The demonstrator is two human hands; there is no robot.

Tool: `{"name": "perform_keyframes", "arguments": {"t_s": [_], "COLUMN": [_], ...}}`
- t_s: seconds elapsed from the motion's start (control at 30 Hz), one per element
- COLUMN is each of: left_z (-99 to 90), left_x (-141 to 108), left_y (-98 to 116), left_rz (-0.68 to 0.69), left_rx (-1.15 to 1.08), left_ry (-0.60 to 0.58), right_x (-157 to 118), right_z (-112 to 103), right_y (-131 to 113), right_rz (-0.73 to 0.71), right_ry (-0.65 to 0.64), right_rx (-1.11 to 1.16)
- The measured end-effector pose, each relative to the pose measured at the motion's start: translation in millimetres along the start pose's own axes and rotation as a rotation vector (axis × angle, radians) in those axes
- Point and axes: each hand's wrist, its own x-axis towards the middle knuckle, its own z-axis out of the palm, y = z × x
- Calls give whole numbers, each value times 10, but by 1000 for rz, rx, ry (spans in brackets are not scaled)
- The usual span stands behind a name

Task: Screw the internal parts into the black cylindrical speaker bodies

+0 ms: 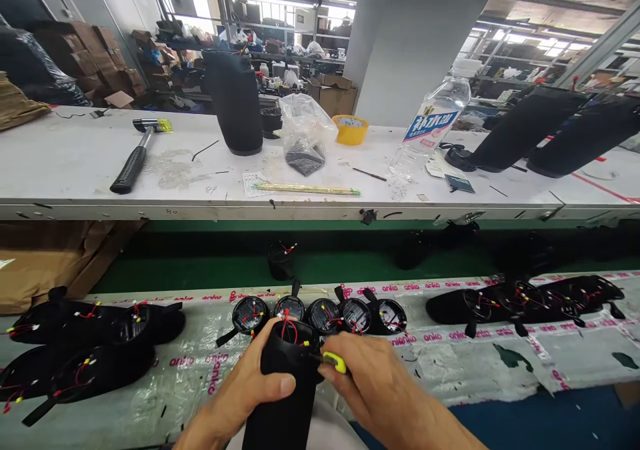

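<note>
A black cylinder (285,403) with an open top rises from the bottom centre, tilted slightly. Red wires with small connectors (289,330) stick out of its opening. My left hand (255,377) is wrapped round its left side, the thumb lying across the front. In my right hand (367,377) is a tool with a yellow-green handle (334,362), its dark tip at the cylinder's upper right edge. The tip's exact contact is too small to tell. Just beyond the cylinder stands a row of several black round housings (357,315) with red wires inside.
More black cylinders lie at left (100,367) and right (525,303) on the plastic-covered surface (200,370). Behind it, a white table (190,183) holds a hammer (135,160), a standing black cylinder (234,103), a plastic bag (306,130), yellow tape (351,130) and a bottle (433,123).
</note>
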Motion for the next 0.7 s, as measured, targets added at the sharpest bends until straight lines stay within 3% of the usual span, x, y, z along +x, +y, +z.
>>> {"name": "perform_keyframes", "arguments": {"t_s": [0.13,0.27,0.47,0.7], "left_z": [18,11,26,-3], "left_x": [-41,-91,-108,-98], "left_y": [-52,-60,-28,-17], "left_rz": [16,24,32,8], "left_rx": [6,75,147,200], "left_ry": [141,245,252,214], "right_x": [-27,-52,0,-26], "right_z": [-2,56,91,125], "right_y": [-81,-124,-118,-98], "right_rz": [148,78,-94,-56], "right_ry": [-55,-135,-197,-305], "right_rx": [-17,-165,-476,-518]}}
